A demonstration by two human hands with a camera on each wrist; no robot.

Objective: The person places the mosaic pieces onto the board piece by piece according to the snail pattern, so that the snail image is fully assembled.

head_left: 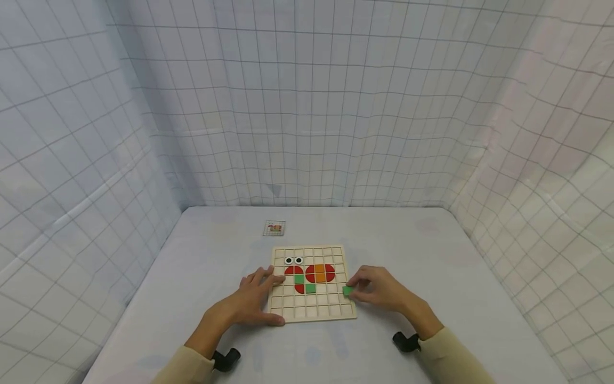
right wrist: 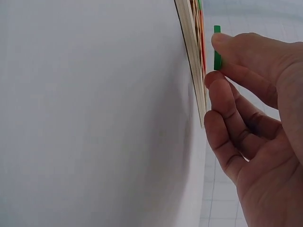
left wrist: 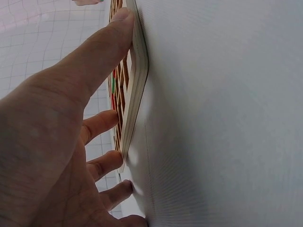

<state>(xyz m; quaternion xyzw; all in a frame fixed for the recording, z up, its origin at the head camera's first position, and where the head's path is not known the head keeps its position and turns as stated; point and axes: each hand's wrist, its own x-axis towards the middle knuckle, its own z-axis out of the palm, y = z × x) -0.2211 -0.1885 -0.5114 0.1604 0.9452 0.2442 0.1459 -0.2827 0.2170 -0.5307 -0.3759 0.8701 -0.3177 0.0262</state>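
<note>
A light wooden grid board lies in front of me on the table. Set in its cells are two eye tiles, red rounded pieces, orange squares and green squares. My left hand rests on the board's left side, fingers spread, thumb on the near left corner; the left wrist view shows the thumb over the edge. Between thumb and fingertips my right hand pinches a green square tile above the board's right edge. The right wrist view shows that tile edge-on.
A small picture card with a coloured figure on a grid lies beyond the board. White table cloth surrounds the board, and white gridded curtains stand behind and at both sides. Black wrist devices sit at both cuffs.
</note>
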